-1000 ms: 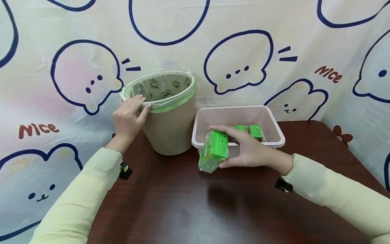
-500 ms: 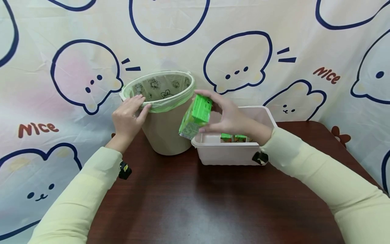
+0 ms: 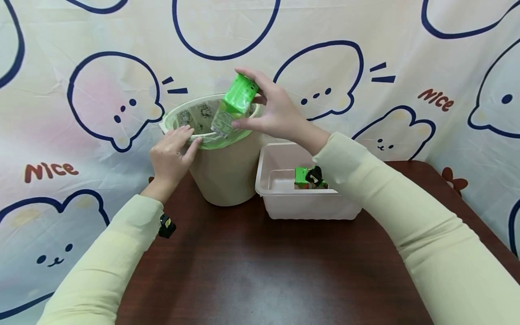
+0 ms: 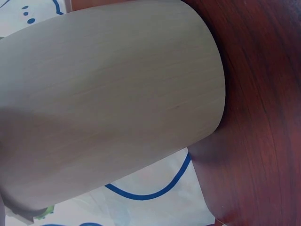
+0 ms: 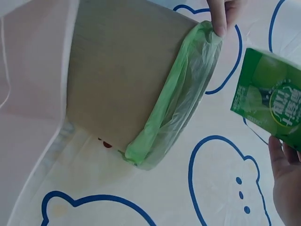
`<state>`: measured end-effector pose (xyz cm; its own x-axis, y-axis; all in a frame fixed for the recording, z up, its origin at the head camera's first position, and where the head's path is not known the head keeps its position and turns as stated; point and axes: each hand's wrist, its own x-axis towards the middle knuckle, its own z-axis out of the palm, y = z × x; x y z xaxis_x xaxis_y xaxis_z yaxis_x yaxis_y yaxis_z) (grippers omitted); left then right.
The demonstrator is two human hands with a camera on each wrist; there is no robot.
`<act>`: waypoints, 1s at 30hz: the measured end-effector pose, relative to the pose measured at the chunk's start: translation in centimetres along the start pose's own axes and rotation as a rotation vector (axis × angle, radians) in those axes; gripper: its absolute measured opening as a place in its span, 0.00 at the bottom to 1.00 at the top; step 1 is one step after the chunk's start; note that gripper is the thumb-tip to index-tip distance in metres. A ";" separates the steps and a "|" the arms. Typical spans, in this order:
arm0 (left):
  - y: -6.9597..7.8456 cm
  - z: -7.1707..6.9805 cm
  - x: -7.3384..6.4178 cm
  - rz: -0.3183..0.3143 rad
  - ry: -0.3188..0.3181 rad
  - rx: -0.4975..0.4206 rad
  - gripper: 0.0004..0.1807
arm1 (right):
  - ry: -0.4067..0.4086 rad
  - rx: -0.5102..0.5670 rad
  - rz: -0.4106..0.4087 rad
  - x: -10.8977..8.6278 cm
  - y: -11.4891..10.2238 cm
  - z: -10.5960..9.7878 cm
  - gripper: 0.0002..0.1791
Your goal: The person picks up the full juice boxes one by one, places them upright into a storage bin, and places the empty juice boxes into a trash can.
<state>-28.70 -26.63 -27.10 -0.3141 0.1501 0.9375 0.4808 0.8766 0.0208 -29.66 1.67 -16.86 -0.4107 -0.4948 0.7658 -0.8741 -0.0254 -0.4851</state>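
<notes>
My right hand (image 3: 280, 110) grips a green juice box (image 3: 239, 95) by its sides, tilted, above the near right part of the trash can's opening. In the right wrist view the printed face of this juice box (image 5: 268, 92) shows, with fingers (image 5: 278, 157) along its lower edge, apart from the rim. My left hand (image 3: 169, 155) holds the rim of the beige trash can (image 3: 223, 178) at its front left, fingers over the top and thumb at the front. A pale green liner bag (image 5: 162, 110) is folded over that rim. The left wrist view shows mostly the can's wall (image 4: 113, 94).
To the right of the can stands a pale pink plastic bin (image 3: 308, 205) with several green boxes (image 3: 301, 176) inside, partly behind my right wrist. Both containers stand on a dark wooden table (image 3: 260, 271). A patterned cloth (image 3: 406, 58) hangs close behind them.
My right hand has carried the juice box left and up, from in front of the pink bin to over the trash can. The left hand has kept its place on the rim.
</notes>
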 end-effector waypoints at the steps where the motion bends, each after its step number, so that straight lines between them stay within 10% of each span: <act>1: 0.0 0.0 0.0 0.000 0.000 0.001 0.21 | 0.007 -0.013 0.004 0.4 0.1 0.2 0.50; 30: 0.1 -0.1 0.1 0.010 0.009 -0.013 0.19 | -0.121 -0.314 0.384 5.8 5.6 5.2 0.51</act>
<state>-28.60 -26.58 -27.00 -0.3019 0.1547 0.9407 0.4945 0.8690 0.0158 -35.60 -5.83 -17.36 -0.7009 -0.5150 0.4935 -0.7094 0.4311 -0.5576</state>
